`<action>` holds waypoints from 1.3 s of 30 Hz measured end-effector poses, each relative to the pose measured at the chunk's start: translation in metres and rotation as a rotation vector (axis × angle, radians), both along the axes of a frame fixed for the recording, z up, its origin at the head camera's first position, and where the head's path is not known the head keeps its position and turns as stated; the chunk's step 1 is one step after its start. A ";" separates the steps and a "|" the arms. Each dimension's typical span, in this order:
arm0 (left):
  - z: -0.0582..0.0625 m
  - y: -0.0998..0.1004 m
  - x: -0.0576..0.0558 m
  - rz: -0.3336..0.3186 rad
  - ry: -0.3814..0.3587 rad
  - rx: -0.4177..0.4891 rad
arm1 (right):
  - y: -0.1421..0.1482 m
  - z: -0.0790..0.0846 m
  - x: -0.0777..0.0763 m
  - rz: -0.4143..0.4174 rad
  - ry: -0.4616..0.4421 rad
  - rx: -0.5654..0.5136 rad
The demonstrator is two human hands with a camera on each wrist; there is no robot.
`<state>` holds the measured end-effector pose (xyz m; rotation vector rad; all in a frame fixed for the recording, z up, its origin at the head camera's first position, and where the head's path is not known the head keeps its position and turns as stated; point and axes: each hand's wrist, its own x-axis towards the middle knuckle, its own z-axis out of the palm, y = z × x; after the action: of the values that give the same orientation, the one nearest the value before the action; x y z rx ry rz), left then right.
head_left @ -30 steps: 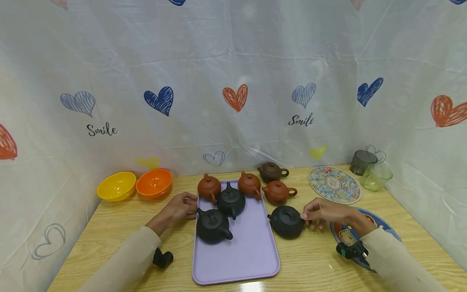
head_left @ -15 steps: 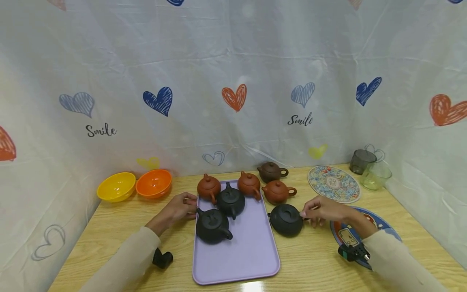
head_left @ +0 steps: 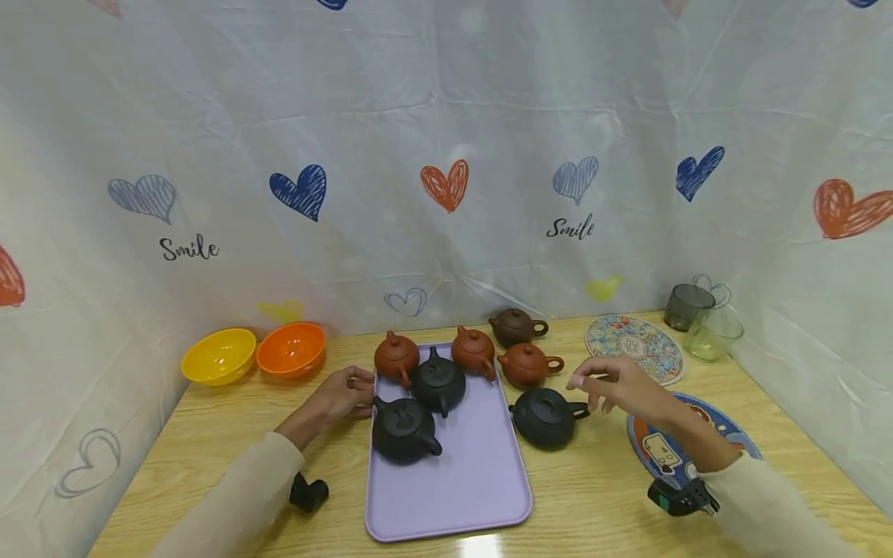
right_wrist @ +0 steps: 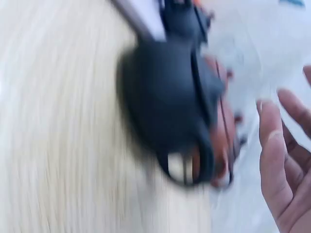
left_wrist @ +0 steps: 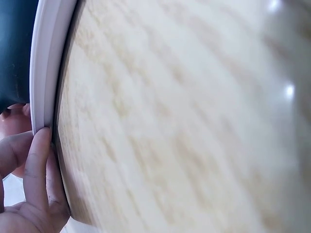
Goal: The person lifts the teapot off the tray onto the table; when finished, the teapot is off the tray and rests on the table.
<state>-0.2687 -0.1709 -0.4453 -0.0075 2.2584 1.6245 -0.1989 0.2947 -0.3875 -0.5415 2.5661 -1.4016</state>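
On the table lies a lilac tray [head_left: 474, 484] bearing two black teapots, one near the front left [head_left: 401, 435] and one behind it [head_left: 438, 384]. Two reddish-brown teapots, left [head_left: 394, 358] and right [head_left: 472, 353], stand at its far end. My left hand [head_left: 342, 395] pinches the tray's left rim [left_wrist: 43, 73] between thumb and fingers. Just right of the tray, another black teapot [head_left: 543, 422] stands on the table, its handle pointing right. My right hand [head_left: 621, 387] hovers above and right of that handle, fingers apart from it and loosely bent, holding nothing.
Behind the right-hand black teapot stand a reddish-brown teapot [head_left: 526, 366] and a dark brown one [head_left: 514, 328]. Yellow [head_left: 218, 364] and orange [head_left: 290, 358] bowls sit back left. Two round mats [head_left: 666, 360] [head_left: 645, 446] and two glasses [head_left: 684, 310] [head_left: 711, 341] occupy the right side.
My right hand has let go of the black teapot's handle and risen up and to the right. My left hand stays at the tray's rim.
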 end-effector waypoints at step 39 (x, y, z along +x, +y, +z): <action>-0.001 -0.002 0.002 0.005 0.018 0.052 | -0.192 -0.036 0.016 0.135 -0.567 -0.178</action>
<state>-0.2671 -0.1725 -0.4464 0.0149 2.2304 1.6911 -0.1832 0.1031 -0.4234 -0.2781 1.9396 -1.4835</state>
